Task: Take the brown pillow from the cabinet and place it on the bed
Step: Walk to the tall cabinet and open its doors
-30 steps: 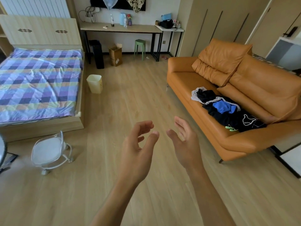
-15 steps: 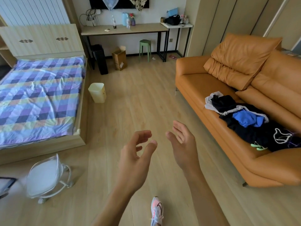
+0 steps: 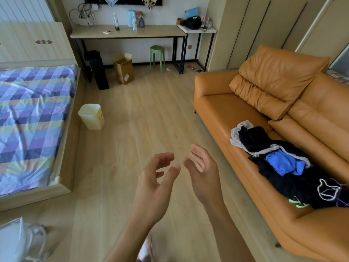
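Note:
My left hand [image 3: 155, 184] and my right hand [image 3: 204, 173] hover side by side over the wooden floor, palms facing each other, fingers apart, holding nothing. The bed [image 3: 32, 118] with a purple and blue checked cover lies at the left. A tall beige cabinet [image 3: 264, 25] with closed doors stands at the back right behind the sofa. An orange-brown cushion [image 3: 273, 82] leans on the sofa back. No pillow from the cabinet is visible.
An orange leather sofa [image 3: 226, 106] with a heap of dark clothes [image 3: 279, 157] fills the right. On the floor stand a cream bin [image 3: 91, 116], a cardboard box [image 3: 123, 69], a black bin [image 3: 97, 70] and a green stool [image 3: 157, 55]. A white chair [image 3: 17, 241] is at lower left.
The view has advanced across the room toward the desk and sofa. Both hands stay empty and keep their pose. A shoe shows at the bottom edge.

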Tool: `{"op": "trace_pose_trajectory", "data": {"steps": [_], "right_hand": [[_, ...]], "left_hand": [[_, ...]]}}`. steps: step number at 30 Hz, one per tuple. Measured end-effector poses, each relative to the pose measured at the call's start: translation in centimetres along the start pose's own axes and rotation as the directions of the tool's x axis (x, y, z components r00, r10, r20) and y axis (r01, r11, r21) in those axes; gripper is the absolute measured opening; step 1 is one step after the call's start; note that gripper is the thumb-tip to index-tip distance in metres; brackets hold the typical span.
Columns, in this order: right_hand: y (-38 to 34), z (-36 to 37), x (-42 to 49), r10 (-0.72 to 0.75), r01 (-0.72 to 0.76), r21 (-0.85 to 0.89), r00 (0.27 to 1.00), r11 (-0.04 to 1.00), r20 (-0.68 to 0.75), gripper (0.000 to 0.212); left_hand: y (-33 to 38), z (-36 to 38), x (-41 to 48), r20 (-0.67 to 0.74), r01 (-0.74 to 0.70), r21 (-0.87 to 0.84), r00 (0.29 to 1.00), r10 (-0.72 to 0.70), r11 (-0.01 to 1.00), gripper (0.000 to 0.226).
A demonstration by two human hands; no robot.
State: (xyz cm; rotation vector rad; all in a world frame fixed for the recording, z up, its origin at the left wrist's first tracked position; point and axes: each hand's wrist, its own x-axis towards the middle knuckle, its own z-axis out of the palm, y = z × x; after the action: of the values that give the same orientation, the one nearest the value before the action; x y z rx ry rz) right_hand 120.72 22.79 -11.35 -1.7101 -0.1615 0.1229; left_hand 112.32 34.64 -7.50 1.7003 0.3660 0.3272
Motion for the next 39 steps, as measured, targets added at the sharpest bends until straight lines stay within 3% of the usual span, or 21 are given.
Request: {"op": "trace_pose_trajectory", "data": {"steps": [14,21,26,39], "right_hand": [[-1.1,2.7,31.3,0.003,-0.012,-0.063,0.990,0.998,-0.138,0.049],[-2.1,3.8,44.2,0.010,-0.013,-0.012,0.976,1.000,-0.217,0.064],[-0.7,5.3,55.3,0.025,-0.023,0.014,0.981,1.000,-0.194,0.047],[-2.4,8.0,89.9,-0.066,0.067,0.021,0.996,0.998,-0.059,0.053]], "left_hand": [[-1.3,4.9,33.3,0.116,-0.020,-0.089,0.993,0.030,0.996,0.033],[0.1,5.7,46.6,0.149,-0.049,-0.069,0.987,0.058,0.996,0.028],[-0.8,7.2,56.4,0.103,-0.048,-0.065,0.993,0.054,0.997,0.036],[1.9,13.3,88.1,0.026,-0.081,0.037,0.996,0.080,0.996,0.019]]}}
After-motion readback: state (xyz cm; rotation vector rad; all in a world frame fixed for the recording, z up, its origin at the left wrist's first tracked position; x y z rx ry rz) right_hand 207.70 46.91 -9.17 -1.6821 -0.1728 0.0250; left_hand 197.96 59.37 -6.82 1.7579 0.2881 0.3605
